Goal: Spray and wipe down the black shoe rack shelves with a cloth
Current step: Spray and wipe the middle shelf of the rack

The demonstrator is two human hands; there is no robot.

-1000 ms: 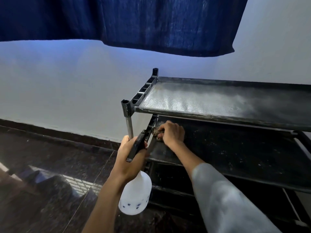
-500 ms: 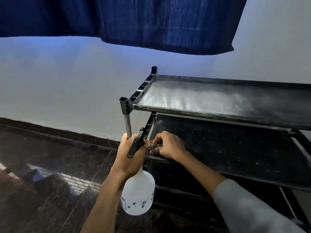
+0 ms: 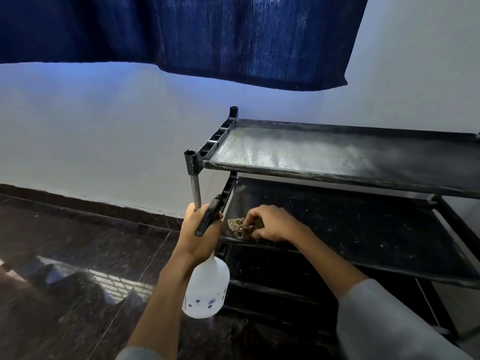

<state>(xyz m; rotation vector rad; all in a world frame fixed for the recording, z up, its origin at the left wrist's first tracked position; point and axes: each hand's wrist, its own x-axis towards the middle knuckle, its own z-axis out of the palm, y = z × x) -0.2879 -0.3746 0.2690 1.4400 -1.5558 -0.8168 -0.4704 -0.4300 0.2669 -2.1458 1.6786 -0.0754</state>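
Cloth [image 3: 240, 227] slid frontward, crumpled tan on speckled shelf [image 3: 350, 224]

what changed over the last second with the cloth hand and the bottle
The right hand drew the cloth from deep at the left end of the second shelf toward its front edge, where it now pinches it. The left hand kept its grip on the spray bottle beside the rack post, barely shifting. The top shelf looks unchanged.
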